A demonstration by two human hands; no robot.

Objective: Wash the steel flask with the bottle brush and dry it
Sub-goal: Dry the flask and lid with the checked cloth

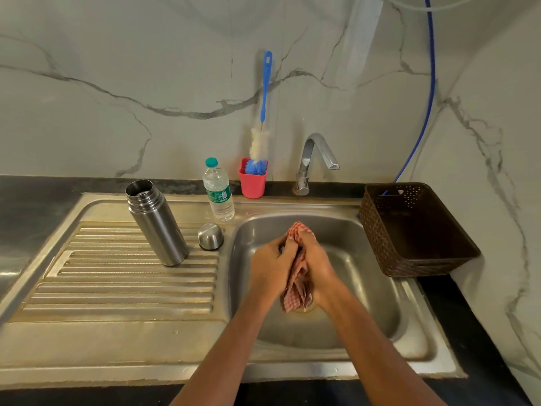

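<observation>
Steel, upright and uncapped, the flask (158,224) stands on the ribbed drainboard (117,288) at the left. Its footing on those ridges looks unsure to me, and a knock from a reaching wrist or elbow could tip it over. Its domed cap (210,236) sits just beside its base, near the basin's edge, and a nudge could send it rolling in. Behind them a plastic water bottle (219,190) stands near the red cup (252,183) that holds the bottle brush (265,92). The tall brush leans on the wall, so a careless pull might topple the cup. Over the basin (366,288), the left hand (270,268) and the right hand (317,265) both curl round a red checked cloth (297,288), squeezing it between them. If that cloth is wet, I judge it would dry poorly. The flask lies well to the left of the left hand, untouched by either, with the cap roughly between them.
</observation>
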